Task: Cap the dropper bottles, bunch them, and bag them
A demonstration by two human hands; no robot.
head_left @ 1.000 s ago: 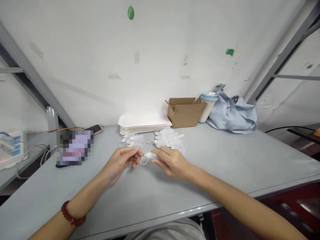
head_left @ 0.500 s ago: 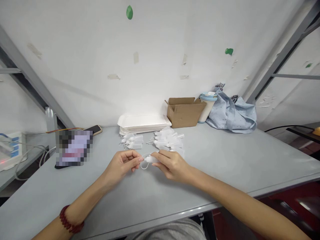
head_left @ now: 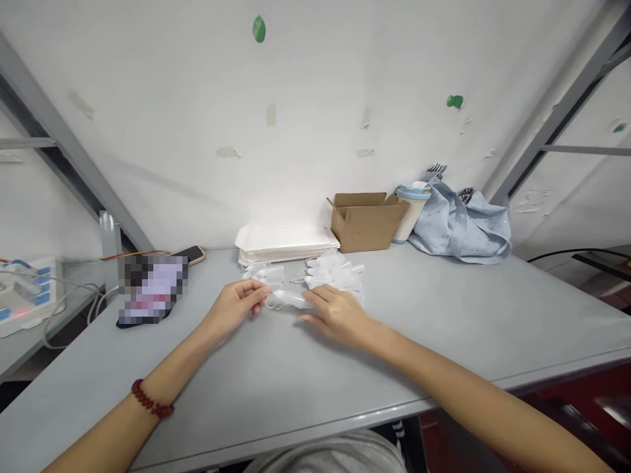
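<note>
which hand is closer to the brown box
Right: the right hand is in front of the brown box, slightly to its left; the left hand is farther left, also in front.

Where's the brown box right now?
In the head view, the brown box stands at the back of the table, right of the middle, between the white stack and the cup, behind the bigger pile of little tubes.

Legible text, labels, brands, numbers and signs: none. The face of the flat item at left is pixelated; its content cannot be read. The cardboard box, lidded cup and white stack present no readable print. Any lettering on the small white containers or power strip is too small to resolve.
</note>
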